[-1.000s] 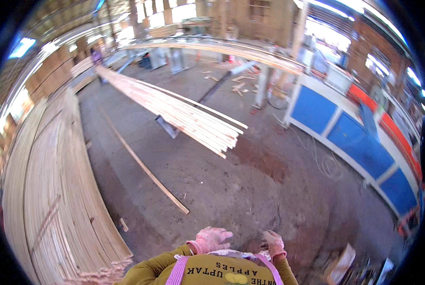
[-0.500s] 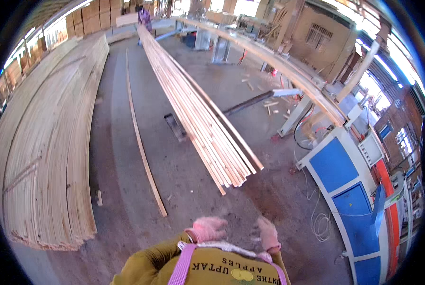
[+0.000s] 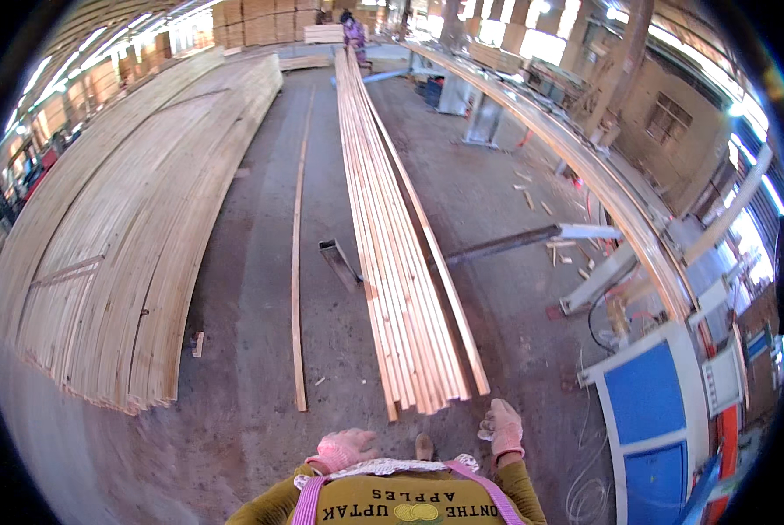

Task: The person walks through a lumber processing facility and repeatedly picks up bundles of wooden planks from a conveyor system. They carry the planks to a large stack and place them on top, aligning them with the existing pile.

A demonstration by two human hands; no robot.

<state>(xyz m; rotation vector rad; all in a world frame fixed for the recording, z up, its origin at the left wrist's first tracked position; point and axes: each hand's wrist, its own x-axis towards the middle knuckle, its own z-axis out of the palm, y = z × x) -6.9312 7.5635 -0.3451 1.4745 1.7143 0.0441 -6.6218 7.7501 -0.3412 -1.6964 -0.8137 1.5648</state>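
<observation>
1. Leftmost, large stack of pale boards (image 3: 116, 271): covers the left side of the floor (image 3: 252, 446), runs away toward the back, shows ragged near ends.
2. Next, small wood offcut (image 3: 198, 344): lies on the floor beside the stack.
3. Farther along, single strip (image 3: 298, 297): lies on the floor between stack and bundle, points from near to far.
4. Below its near end, left hand (image 3: 344, 448), gloved in pink: hovers before the body, grip spread and empty, fingers pointing right.
5. Centrally, bundle of wooden strips (image 3: 396, 289): passes over a dark metal support (image 3: 337, 262), reaches back to a person in purple (image 3: 354, 33), ends unevenly just ahead of the hands.
6. Along the bundle's right edge, outer strip (image 3: 468, 350): stands slightly apart at the near end.
7. Just below that end, right hand (image 3: 501, 427), also gloved: grip loosely spread, fingers partly bent, holding nothing; cannot tell whether touching the outer strip.
8. Beyond, long tabletop (image 3: 584, 166): carries more lengths of wood.
9. Rightmost, machine with blue panels (image 3: 646, 394): stands near the tabletop's close end.
</observation>
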